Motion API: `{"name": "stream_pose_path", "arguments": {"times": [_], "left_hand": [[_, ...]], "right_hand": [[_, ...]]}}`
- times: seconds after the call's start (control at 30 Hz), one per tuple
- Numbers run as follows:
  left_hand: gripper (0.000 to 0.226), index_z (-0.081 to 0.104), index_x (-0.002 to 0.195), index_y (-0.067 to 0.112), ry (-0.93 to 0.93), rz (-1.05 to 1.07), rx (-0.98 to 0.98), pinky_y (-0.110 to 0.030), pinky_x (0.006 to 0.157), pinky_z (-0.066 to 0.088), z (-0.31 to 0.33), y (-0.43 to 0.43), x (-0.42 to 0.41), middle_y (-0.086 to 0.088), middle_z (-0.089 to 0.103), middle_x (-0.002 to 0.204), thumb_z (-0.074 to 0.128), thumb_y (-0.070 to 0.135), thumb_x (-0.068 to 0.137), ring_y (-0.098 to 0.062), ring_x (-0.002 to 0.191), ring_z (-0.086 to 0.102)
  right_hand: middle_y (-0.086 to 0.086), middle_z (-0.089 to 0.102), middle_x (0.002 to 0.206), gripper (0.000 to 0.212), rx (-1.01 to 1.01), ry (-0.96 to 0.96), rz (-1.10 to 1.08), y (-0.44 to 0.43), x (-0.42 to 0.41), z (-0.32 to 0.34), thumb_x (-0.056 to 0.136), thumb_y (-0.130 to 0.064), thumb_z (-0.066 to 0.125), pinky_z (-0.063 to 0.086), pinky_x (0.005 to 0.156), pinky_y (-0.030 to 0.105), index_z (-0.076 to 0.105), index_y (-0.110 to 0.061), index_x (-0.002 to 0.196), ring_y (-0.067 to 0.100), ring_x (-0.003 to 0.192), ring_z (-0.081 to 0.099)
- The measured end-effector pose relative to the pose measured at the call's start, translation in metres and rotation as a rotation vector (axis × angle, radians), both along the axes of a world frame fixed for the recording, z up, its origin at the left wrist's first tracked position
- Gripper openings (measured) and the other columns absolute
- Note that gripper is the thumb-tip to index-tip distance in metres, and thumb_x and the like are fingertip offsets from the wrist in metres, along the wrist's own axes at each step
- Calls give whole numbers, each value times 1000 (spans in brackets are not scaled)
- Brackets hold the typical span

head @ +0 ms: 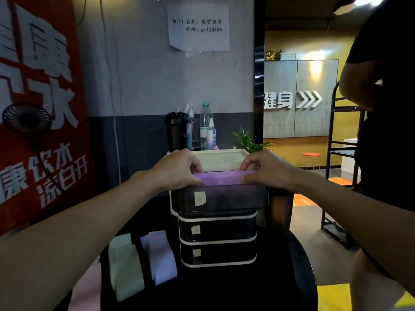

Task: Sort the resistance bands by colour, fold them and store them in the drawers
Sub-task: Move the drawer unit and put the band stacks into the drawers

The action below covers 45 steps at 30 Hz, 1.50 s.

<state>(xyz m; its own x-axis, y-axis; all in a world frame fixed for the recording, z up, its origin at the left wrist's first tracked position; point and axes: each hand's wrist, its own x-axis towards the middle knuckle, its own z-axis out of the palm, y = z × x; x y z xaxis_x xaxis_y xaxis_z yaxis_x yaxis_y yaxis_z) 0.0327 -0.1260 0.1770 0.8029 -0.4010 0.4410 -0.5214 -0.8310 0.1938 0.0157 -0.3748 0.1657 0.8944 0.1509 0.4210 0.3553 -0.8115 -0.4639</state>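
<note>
A small dark drawer unit [217, 241] with cream trim stands on the round black table [224, 288]. Its top drawer [224, 198] is pulled out toward me. A folded purple band [221, 178] lies across the top of that drawer. My left hand [177, 169] pinches its left end and my right hand [267, 170] pinches its right end. On the table to the left lie a pale green band [125, 265], a lavender band [159, 257] and a pink band [87, 286] at the table's edge.
Behind the unit stand a dark flask [176, 131], spray and water bottles [205, 126] and a small plant [247, 140]. A red banner [40, 108] with a small fan [27, 117] fills the left. A person in black [381, 108] stands at the right beside a metal rack [336, 164].
</note>
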Motion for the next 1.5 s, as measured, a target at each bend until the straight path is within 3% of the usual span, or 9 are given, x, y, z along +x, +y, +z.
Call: {"name": "stream_pose_path", "arguments": {"times": [0.2,0.3,0.37,0.5,0.6,0.77,0.9,1.23,1.5], "left_hand": [[6,75,75,27,43,5,109,-39,83,57,2,0,5,15,70,76,80,30,77,-3,80,64],[12,73,74,28,73,-16,131,-41,82,57,6,2,6,15,70,77,80,37,77,-4,80,64],[18,73,76,29,61,-27,90,-37,80,57,8,6,4,15,71,80,82,44,74,-3,80,65],[52,62,121,31,59,-71,59,-31,100,43,11,10,-6,9,54,126,78,54,77,-11,119,51],[88,33,151,29,271,-62,68,-26,110,31,12,13,-14,7,35,155,60,71,78,-12,140,36],[107,20,157,20,248,-15,191,-20,108,27,8,20,-14,6,27,160,71,67,74,-12,142,33],[87,42,146,15,159,-7,137,-27,105,39,1,20,-12,4,46,146,74,59,78,-15,129,48],[62,46,131,28,24,-26,-63,-26,92,37,-26,22,1,6,38,138,73,54,81,-11,118,44],[48,46,118,30,-62,-16,-163,-33,95,42,-41,18,11,9,39,130,74,47,83,-14,119,45]], "right_hand": [[-14,71,77,19,-30,61,46,-5,9,2,66,-40,84,40,102,54,70,-35,77,11,92,60],[-10,59,112,50,-15,-9,89,-2,-7,9,63,-59,79,40,104,46,62,-40,106,17,114,49],[-5,42,141,82,-14,114,168,-1,-19,15,66,-60,74,36,107,37,43,-36,138,18,131,38],[-6,22,158,108,-90,310,213,-1,-25,15,66,-52,77,29,107,27,18,-29,154,16,141,27],[-4,23,157,102,-120,247,156,0,-21,9,73,-47,78,27,108,26,20,-23,154,16,140,26],[-3,21,155,100,-145,217,101,-2,-17,5,74,-54,75,27,113,35,21,-25,153,20,141,23],[-4,26,150,99,-161,130,75,-2,-11,-1,72,-58,75,27,116,42,26,-23,151,18,138,22],[-4,32,134,74,-239,-138,-33,4,6,-22,77,-58,70,33,109,51,36,-28,135,18,127,25],[-2,32,131,69,-242,-245,-84,9,19,-32,78,-57,70,37,104,46,36,-27,129,19,125,24]]}}
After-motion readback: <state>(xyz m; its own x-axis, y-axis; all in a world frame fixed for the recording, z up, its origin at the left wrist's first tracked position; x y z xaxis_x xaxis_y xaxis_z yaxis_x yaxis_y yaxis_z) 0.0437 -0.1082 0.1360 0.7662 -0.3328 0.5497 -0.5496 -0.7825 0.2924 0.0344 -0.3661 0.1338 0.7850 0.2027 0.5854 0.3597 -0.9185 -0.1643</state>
